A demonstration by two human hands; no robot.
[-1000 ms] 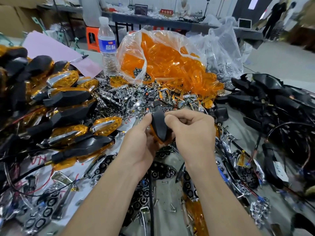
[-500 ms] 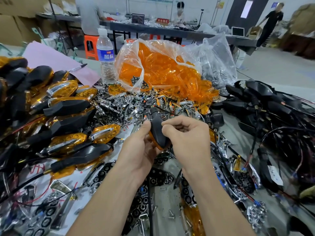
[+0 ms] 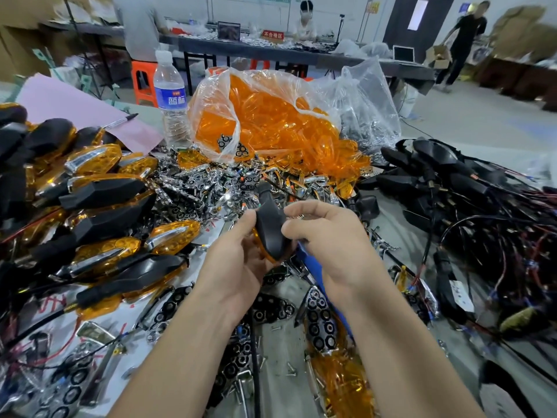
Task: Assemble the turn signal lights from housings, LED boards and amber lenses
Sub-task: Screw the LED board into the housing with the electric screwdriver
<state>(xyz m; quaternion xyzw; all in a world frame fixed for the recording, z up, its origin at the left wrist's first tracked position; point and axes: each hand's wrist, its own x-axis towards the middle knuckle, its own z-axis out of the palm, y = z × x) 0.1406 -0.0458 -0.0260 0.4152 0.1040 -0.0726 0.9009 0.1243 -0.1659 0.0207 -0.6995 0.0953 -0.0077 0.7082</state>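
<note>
Lens and housing pressed together above the table [image 3: 278, 348]

Left grip [image 3: 238, 260] cradles the black housing [image 3: 271, 227], curled beneath; right grip [image 3: 328, 245] pinches its edge. Best to squeeze evenly around the seam so the amber lens [image 3: 265, 254] seats flush.

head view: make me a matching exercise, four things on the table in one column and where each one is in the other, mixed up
Things
1 water bottle
2 bag of amber lenses
3 black housing
4 finished lights

Places
a stacked at the left side of the view
b held between the left hand and the right hand
c lying at the back, in the middle
d standing upright just left of the bag

Pairs: 1-d, 2-c, 3-b, 4-a
</note>
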